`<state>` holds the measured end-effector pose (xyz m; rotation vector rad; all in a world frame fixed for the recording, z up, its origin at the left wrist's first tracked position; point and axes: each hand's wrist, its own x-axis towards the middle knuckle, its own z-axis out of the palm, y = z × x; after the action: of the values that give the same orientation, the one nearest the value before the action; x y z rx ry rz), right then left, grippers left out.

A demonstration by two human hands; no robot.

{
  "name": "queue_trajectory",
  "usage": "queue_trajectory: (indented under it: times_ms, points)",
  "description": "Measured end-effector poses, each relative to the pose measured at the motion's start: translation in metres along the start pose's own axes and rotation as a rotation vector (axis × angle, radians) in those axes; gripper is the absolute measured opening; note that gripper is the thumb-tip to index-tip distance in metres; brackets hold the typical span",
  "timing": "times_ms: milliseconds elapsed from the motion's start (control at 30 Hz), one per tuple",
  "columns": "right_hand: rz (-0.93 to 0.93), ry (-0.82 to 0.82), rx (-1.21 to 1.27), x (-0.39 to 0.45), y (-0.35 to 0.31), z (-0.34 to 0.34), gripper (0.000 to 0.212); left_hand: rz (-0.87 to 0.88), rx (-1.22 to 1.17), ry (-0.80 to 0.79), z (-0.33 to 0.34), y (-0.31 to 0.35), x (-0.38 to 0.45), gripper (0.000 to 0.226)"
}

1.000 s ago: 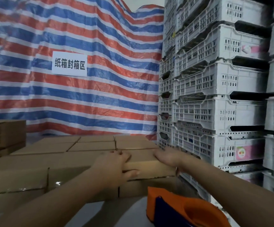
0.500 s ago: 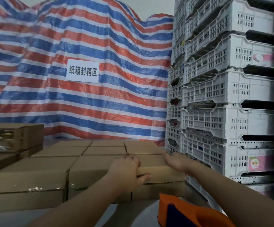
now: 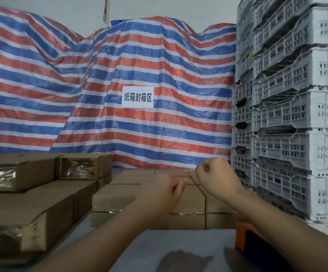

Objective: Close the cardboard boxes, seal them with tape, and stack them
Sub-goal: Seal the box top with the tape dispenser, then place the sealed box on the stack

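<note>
The head view is showing my left hand [image 3: 168,190] and my right hand [image 3: 215,176] hovering over the stacked cardboard boxes [image 3: 186,203] on the counter [image 3: 178,248], both loosely clenched and grasping nothing. An orange tape dispenser [image 3: 246,239] is sitting beside the boxes.

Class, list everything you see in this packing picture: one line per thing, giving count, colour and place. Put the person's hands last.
cardboard boxes: many, brown, stacked centre and left
tape dispenser: one, orange, lower right
plastic crates: tall stacks, white, right
tarpaulin: one, red, white and blue stripes, behind
sign: one, white, on the tarpaulin
table: grey, bottom
left hand: fingers curled, above the boxes
right hand: fingers curled, above the boxes
</note>
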<state>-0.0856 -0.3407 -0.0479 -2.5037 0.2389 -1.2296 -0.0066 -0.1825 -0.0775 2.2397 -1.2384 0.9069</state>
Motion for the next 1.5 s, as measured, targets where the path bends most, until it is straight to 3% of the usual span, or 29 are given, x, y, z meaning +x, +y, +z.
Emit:
queue_trajectory:
  times_ms: [200,333,433,533,667,833,1000,1067,1167,1233,1300,1400,1500]
  points:
    - [0.079,-0.09,0.279,-0.056,-0.028,0.054,0.056,-0.176,-0.116,-0.084,0.0,-0.039,-0.078,0.031]
    - [0.087,-0.097,0.353,-0.081,-0.033,0.091,0.056,-0.305,-0.048,-0.115,0.013,-0.076,-0.109,0.045]
    - [0.18,-0.175,0.326,-0.098,-0.025,0.118,0.059,-0.464,-0.178,-0.121,0.025,-0.093,-0.124,0.056]
    - [0.221,-0.235,0.288,-0.105,-0.018,0.131,0.061,-0.48,-0.18,-0.088,0.029,-0.102,-0.128,0.051]
    - [0.146,-0.254,0.248,-0.105,-0.017,0.129,0.06,-0.456,-0.215,-0.094,0.028,-0.1,-0.129,0.024]
    - [0.16,-0.265,0.203,-0.107,-0.023,0.125,0.061,-0.465,-0.245,-0.203,0.019,-0.091,-0.13,0.048]
    - [0.061,-0.216,0.222,-0.103,-0.03,0.126,0.058,-0.598,-0.29,-0.113,0.011,-0.086,-0.134,0.075]
    - [0.002,-0.172,0.215,-0.091,-0.042,0.124,0.055,-0.543,-0.271,-0.067,0.005,-0.092,-0.129,0.061]
    - [-0.071,-0.147,0.259,-0.066,-0.078,0.122,0.046,-0.358,-0.335,0.035,-0.02,-0.108,-0.115,0.023]
    - [-0.129,-0.139,0.341,-0.046,-0.108,0.128,0.041,-0.318,-0.313,0.065,-0.046,-0.123,-0.103,0.024]
    - [-0.203,-0.134,0.416,-0.023,-0.14,0.143,0.029,-0.403,-0.281,0.109,-0.075,-0.144,-0.091,0.043]
    - [-0.302,-0.086,0.44,0.013,-0.19,0.177,0.016,-0.452,-0.027,0.322,-0.118,-0.188,-0.078,0.072]
    - [-0.352,-0.08,0.423,0.045,-0.236,0.212,0.026,-0.457,0.247,0.357,-0.149,-0.244,-0.072,0.061]
